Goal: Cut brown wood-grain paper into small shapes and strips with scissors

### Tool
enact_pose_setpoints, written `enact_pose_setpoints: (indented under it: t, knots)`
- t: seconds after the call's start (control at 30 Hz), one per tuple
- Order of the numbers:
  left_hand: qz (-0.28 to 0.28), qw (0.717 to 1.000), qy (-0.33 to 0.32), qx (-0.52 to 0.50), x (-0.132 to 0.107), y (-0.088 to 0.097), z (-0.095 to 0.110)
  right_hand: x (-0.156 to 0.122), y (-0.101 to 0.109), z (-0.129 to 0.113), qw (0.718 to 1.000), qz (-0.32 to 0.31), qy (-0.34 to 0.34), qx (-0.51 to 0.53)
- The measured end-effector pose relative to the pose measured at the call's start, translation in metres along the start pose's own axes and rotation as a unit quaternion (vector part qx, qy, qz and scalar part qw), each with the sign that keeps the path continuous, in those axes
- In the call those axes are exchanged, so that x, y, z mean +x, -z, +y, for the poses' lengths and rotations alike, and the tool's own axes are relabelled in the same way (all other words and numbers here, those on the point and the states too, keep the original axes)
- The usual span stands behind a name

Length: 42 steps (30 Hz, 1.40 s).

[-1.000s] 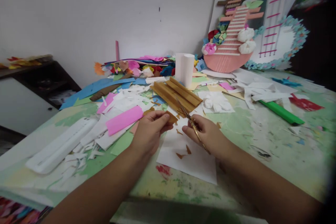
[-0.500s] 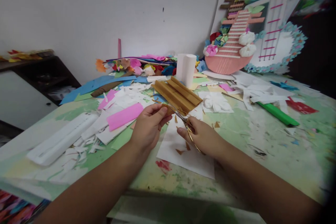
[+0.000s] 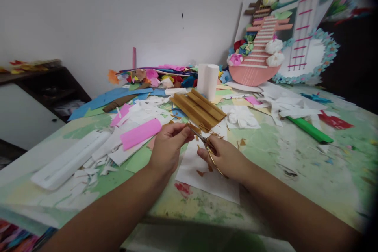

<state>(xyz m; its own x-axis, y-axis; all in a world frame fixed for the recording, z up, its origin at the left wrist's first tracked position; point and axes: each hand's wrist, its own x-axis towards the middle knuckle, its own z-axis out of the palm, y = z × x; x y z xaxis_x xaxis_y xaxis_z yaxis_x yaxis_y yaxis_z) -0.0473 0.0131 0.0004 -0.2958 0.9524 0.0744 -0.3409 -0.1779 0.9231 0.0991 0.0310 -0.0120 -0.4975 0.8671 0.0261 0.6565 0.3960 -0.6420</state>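
My left hand point(image 3: 167, 147) pinches a small piece of brown crepe paper point(image 3: 193, 128) between thumb and fingers, which hide most of it. In my right hand point(image 3: 228, 155) is a pair of scissors point(image 3: 217, 163) with gold-coloured handles, its blades pointing left at the pinched piece. Whether the blades are touching the paper I cannot make out. Just beyond both hands lies a folded stack of brown crepe paper point(image 3: 197, 109). Beneath them, a white sheet point(image 3: 220, 189) carries several brown scraps point(image 3: 201, 173).
White paper strips and a pink crepe paper piece point(image 3: 141, 134) lie left, beside a long white device point(image 3: 71, 159). A white paper roll point(image 3: 211, 82) stands behind the stack. At right are a white paper flower point(image 3: 239, 117), a green roll point(image 3: 310, 129) and flower-decorated instrument shapes point(image 3: 255, 73).
The brown piece shows less beyond my left fingertips, and the scissors' tips sit a little closer to them. My view has shifted slightly; the stack and sheet stay put.
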Motion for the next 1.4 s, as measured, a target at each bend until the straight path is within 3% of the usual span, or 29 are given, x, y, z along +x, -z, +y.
enact_pose_setpoints:
  t: [0.37,1.2,1.3,1.4]
  knots:
    - [0.006,0.999,0.032,-0.020,-0.003,-0.002,0.006,-0.002,0.004,-0.005,0.998,-0.007,-0.002,-0.064]
    - [-0.070,0.993,0.095,0.006,0.002,0.009,0.019,-0.001,0.005,-0.007,0.980,0.034,0.004,-0.195]
    - [-0.071,0.993,0.092,0.013,0.002,0.009,0.020,-0.001,0.006,-0.005,0.982,0.047,0.001,-0.182]
    - [-0.070,0.993,0.085,0.038,0.003,0.009,0.018,0.001,0.006,-0.001,0.992,0.070,0.006,-0.100]
